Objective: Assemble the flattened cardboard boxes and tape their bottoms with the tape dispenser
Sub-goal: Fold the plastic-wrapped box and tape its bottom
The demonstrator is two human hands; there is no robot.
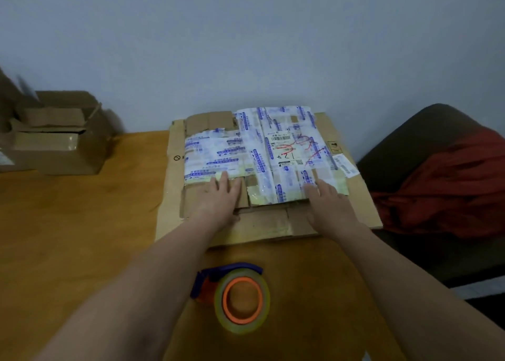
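At the frame's centre the left hand (pixel 218 196) and right hand (pixel 329 201) are resting flat, fingers (pixel 224 179) straight, on the near edge of the flattened brown cardboard box (pixel 209 121) crossed with white-and-blue tape (pixel 259 158), likely light, stiff, slick where taped, best gripped by bare flap edges.

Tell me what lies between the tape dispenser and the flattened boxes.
In the head view, only a bare strip of wooden table separates the tape dispenser from the flattened boxes.
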